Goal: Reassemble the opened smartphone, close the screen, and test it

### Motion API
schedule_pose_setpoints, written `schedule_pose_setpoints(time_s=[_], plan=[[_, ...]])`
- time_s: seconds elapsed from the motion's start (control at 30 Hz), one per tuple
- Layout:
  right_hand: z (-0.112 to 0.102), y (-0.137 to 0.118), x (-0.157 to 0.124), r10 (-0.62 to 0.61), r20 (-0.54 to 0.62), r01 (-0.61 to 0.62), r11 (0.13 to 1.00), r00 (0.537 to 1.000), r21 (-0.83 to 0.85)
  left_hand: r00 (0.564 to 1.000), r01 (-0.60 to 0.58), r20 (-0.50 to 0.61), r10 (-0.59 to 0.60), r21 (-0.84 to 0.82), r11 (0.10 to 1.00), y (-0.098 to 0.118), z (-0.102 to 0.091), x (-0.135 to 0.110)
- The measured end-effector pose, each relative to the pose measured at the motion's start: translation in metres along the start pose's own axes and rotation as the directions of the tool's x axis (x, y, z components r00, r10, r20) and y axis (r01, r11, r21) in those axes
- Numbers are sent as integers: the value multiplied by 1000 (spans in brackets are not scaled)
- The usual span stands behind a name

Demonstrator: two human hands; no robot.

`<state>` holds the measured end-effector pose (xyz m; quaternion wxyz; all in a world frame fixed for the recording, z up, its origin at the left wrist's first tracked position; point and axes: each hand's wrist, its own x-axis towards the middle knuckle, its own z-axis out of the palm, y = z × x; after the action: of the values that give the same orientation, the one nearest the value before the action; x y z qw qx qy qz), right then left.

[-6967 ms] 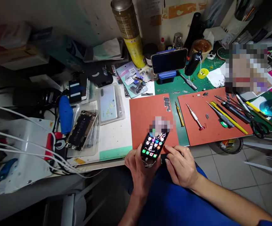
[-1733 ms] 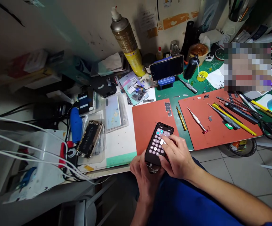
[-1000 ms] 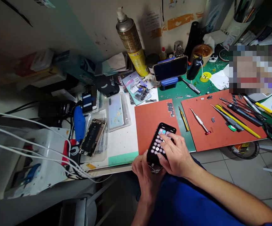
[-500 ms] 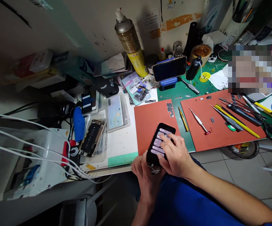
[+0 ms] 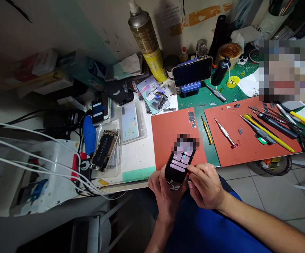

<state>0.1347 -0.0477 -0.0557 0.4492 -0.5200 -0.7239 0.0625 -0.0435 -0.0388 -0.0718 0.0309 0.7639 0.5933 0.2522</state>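
A black smartphone with a lit screen showing rounded buttons lies in my left hand, which is wrapped round its lower end from below, just off the desk's front edge. My right hand rests at the phone's right edge, fingers curled and a fingertip touching the side near the screen. A thin cable hangs from the phone's bottom. The phone hovers over the near edge of a red mat.
A second red mat holds screwdrivers, tweezers and a yellow pry tool. Behind stand a spray can, a phone on a blue stand and a black bottle. An opened phone and white cables lie left.
My right fingers have pulled back from the middle of the screen to the phone's right edge. The screen went from round buttons to a few wide ones. The view shifted slightly.
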Motion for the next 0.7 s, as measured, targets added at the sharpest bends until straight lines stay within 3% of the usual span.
schedule_pose_setpoints(time_s=[0.17, 0.43, 0.53, 0.7], plan=[[4, 3, 8, 78, 80, -74, 996, 994, -57, 1000, 9, -12, -9, 11, 1000, -1, 1, -1], [12, 2, 24, 79, 219, -51, 990, 973, -131, 1000, 18, -25, -18, -4, 1000, 1, 1, -1], [11, 1, 24, 75, 200, -51, 991, 977, -120, 1000, 25, -17, -26, -6, 1000, 1, 2, -2], [3, -1, 13, 32, 50, -30, 999, 998, -41, 1000, 19, -5, -19, -6, 1000, -3, 2, -4]])
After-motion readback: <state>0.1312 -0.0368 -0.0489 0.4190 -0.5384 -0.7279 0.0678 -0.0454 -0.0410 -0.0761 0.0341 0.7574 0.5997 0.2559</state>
